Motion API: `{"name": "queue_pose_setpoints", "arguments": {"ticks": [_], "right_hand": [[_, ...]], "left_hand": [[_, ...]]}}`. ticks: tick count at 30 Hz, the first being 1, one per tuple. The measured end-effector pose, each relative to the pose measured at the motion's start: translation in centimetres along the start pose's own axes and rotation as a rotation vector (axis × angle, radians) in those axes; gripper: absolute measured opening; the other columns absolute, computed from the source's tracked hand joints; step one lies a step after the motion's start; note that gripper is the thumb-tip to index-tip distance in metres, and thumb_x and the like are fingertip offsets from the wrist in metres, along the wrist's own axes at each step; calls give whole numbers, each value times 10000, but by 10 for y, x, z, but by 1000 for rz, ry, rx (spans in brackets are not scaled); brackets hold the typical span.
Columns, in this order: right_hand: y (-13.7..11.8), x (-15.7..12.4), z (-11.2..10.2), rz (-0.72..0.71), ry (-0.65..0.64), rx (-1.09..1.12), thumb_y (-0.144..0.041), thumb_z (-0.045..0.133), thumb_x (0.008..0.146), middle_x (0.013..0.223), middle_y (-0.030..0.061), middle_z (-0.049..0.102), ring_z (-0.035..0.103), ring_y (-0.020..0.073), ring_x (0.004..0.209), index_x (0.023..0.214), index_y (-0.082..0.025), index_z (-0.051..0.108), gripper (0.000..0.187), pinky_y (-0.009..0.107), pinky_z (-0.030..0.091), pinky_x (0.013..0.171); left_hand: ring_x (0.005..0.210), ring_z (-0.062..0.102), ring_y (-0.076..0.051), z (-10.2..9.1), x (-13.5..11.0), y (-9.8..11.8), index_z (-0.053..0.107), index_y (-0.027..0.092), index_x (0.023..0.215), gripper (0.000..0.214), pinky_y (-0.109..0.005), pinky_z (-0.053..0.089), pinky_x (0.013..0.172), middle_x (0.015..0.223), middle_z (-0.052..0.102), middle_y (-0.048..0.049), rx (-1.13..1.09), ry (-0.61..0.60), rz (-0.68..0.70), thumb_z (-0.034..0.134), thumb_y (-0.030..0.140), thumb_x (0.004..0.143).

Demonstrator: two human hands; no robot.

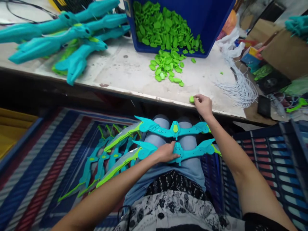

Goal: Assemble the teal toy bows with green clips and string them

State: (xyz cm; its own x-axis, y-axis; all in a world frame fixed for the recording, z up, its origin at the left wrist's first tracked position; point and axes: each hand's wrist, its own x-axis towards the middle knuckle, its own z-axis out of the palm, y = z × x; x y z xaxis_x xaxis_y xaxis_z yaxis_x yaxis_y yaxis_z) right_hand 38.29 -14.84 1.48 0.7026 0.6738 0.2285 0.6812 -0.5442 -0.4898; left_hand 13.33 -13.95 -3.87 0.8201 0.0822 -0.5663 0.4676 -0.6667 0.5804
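Observation:
Two teal toy bows with lime-green limbs lie across my lap. The farther toy bow (161,131) has a green piece (175,128) set in its middle. My left hand (167,152) is closed round the nearer toy bow (192,153) just left of its middle, which shows plain teal. Over the table's front edge, my right hand (204,105) pinches a small green plastic piece (192,99) between thumb and fingers. Loose green pieces (166,62) are heaped farther back on the table.
A tipped blue bin (209,38) full of green pieces stands on the table (113,72). Teal bow parts (53,35) are piled at left, white cords (240,89) at right. More bows (103,157) stand low at left. A dark crate (271,160) is at right.

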Motion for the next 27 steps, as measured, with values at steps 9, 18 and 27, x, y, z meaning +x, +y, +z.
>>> {"name": "queue_pose_setpoints", "arguments": {"ticks": [9,18,27], "right_hand": [[21,13,-5,-529,-121,-132,-245,526,820,1095,93,675,577,263,1013,944,-191,695,216,429,428,917],[27,-3,2,-386,-20,-77,-278,557,853,1098,72,686,582,263,1051,932,-217,685,163,470,390,972],[1,-153,-13,-741,-303,147,-286,569,901,1072,85,707,618,218,991,974,-173,657,161,384,479,846]], "left_hand": [[1050,624,-310,-2,6,-8,414,108,1315,559,-348,460,841,1163,644,-177,-114,-21,22,543,372,839],[758,589,-205,-8,20,-26,616,148,923,246,-253,426,616,830,650,-48,-618,-111,166,618,272,711],[722,536,-162,-9,21,-30,639,158,854,218,-241,406,654,800,641,-16,-734,-133,173,635,294,684]]}}
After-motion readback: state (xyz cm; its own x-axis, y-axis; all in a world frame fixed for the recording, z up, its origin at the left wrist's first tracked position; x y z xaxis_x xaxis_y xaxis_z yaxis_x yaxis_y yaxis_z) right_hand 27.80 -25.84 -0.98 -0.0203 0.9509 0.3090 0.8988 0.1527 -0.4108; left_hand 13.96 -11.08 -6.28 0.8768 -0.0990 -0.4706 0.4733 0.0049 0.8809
